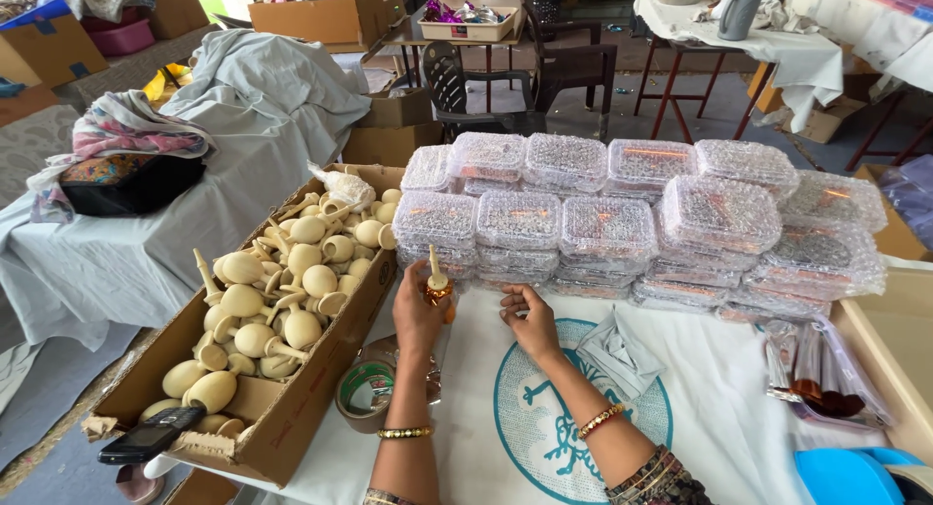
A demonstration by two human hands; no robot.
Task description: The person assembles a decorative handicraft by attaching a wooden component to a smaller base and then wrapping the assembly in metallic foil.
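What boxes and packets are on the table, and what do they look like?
Clear plastic boxes: stacked in rows behind the hands, bumpy and see-through.
Cardboard box: left of the left hand, brown, open, full of cream wooden rattles.
Clear packets: right side, flat, dark bits inside.
Tape roll: beside the box, brown ring.

One head-worn camera looks steeply down and forward over the worktop, close above both forearms, with the room's floor and furniture filling the top.
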